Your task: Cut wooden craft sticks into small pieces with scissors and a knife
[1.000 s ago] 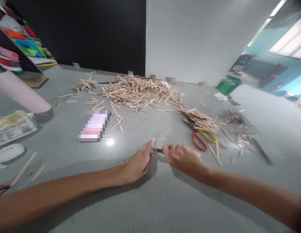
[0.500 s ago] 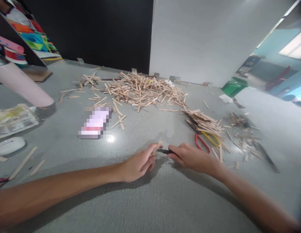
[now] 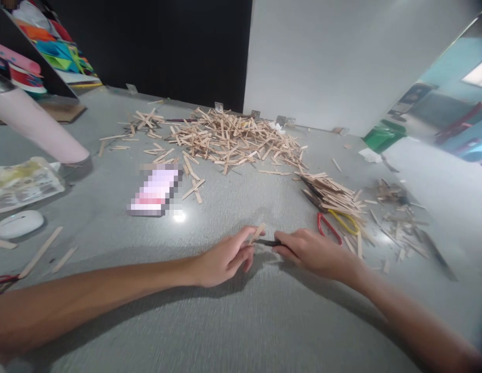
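Between the thumb and fingers of my left hand point(image 3: 227, 257) a short flat wooden stick point(image 3: 258, 232) is pinched, its upper end sticking out. My right hand point(image 3: 309, 251) is closed on a slim dark tool point(image 3: 269, 242) that looks like a small knife; its handle is mostly inside the fist. The tool's tip points left and meets the stick at my left fingertips, though I cannot tell whether it is cutting in. Both hands are just above the grey table point(image 3: 233, 326).
A large heap of wooden sticks point(image 3: 233, 137) lies at the back. Right of my hands are pliers with red and yellow handles point(image 3: 330, 226), more sticks on them, and a long blade point(image 3: 439, 254). To the left are a phone point(image 3: 157, 190), a white mouse point(image 3: 20, 224) and a pink bottle point(image 3: 39, 124).
The whole view has shifted slightly, so things appear a little further right and up. Both hands keep their grips on the stick and the dark tool.
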The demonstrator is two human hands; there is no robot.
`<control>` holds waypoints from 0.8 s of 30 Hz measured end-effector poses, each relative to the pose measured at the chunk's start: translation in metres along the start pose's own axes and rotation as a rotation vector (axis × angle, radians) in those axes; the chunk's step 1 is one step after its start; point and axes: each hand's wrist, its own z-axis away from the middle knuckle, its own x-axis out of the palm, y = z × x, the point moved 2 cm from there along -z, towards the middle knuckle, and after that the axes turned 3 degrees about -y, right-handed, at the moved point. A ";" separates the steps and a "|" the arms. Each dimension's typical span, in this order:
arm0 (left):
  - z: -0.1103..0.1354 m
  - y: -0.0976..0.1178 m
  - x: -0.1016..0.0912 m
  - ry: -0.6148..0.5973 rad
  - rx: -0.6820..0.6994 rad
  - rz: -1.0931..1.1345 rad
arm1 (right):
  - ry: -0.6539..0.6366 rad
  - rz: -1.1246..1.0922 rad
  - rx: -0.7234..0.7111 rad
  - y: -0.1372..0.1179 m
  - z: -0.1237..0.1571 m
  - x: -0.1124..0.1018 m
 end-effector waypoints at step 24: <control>0.002 -0.005 0.007 0.154 -0.002 -0.048 | 0.268 0.602 0.152 -0.049 0.010 -0.002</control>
